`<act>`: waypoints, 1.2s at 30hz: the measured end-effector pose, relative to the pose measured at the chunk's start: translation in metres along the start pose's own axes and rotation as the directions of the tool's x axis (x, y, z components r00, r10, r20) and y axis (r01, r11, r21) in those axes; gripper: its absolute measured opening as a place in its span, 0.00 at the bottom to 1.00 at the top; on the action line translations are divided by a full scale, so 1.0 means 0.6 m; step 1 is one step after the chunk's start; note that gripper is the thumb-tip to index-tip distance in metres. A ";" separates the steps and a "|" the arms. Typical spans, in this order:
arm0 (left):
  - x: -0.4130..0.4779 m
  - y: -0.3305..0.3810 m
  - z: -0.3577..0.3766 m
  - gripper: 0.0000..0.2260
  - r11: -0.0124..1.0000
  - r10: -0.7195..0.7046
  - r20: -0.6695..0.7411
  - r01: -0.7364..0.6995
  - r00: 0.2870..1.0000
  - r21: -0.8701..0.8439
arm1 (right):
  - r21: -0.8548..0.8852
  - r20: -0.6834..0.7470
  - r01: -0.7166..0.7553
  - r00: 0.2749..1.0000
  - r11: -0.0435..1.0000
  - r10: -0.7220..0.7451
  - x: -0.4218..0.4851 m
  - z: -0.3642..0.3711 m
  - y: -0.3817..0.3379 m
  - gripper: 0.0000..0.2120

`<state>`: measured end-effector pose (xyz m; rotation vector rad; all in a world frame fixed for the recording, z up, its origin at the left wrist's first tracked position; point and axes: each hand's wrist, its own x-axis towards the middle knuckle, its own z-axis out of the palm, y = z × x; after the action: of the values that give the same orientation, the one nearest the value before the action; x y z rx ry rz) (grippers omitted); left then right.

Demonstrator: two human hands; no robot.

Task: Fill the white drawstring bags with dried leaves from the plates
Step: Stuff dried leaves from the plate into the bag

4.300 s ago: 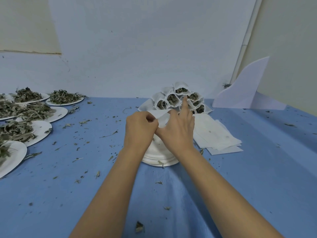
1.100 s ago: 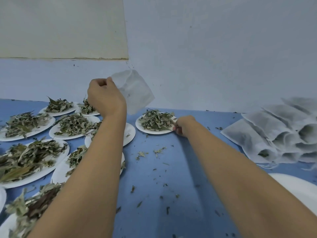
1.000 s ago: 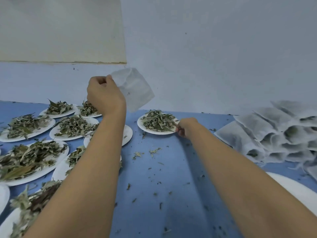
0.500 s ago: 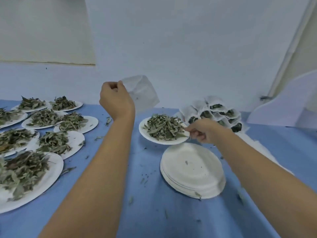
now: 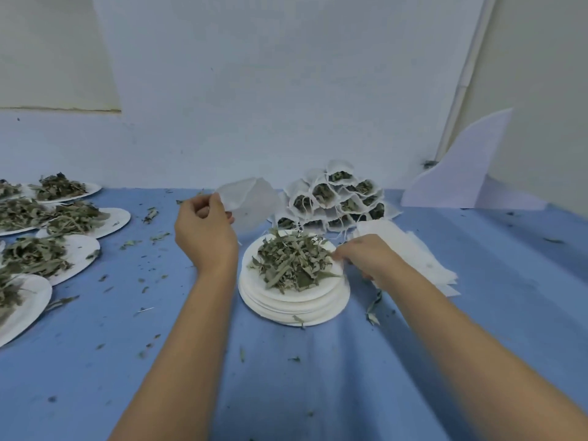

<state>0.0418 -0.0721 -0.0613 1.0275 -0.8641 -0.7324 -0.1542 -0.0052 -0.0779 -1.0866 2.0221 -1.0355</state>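
The blue counter (image 5: 318,361) carries a stack of white plates (image 5: 296,313). On top sits the leaf plate (image 5: 318,290), its rim pinched by the right hand (image 5: 366,259). Filled bags (image 5: 334,198) are piled behind. The left hand (image 5: 203,237) grips an empty bag (image 5: 254,202) above the counter.

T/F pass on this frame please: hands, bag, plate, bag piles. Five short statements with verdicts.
1. The left hand holds an empty bag. True.
2. The plate of leaves is held in the air. False: it rests on a stack of empty plates.
3. The right hand is at the plate's right rim. True; whether it grips is too blurred to tell.
4. The filled bags lie in front of the stack. False: they are piled behind it.
5. Flat bags lie right of the stack. True.
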 end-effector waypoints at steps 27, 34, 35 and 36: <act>-0.019 -0.006 -0.014 0.07 0.999 -0.032 0.068 0.032 0.997 0.005 | -0.229 0.045 0.630 0.769 0.742 -0.638 -0.041 0.066 -0.025 0.25; -0.015 -0.008 -0.018 0.09 0.999 -0.037 0.060 0.036 0.998 0.011 | -0.529 0.255 0.559 0.822 0.638 -0.509 -0.057 0.103 -0.026 0.34; -0.015 -0.008 -0.018 0.09 0.999 -0.040 0.061 0.039 0.997 0.008 | -0.523 0.254 0.569 0.815 0.635 -0.521 -0.057 0.104 -0.024 0.33; -0.015 -0.008 -0.018 0.08 0.999 -0.044 0.062 0.044 0.997 0.005 | -0.510 0.251 0.582 0.805 0.634 -0.537 -0.055 0.104 -0.021 0.32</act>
<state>0.0463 -0.0617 -0.0711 1.0344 -0.8987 -0.8034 -0.0841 -0.0025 -0.0938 -2.1538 2.0152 -0.6264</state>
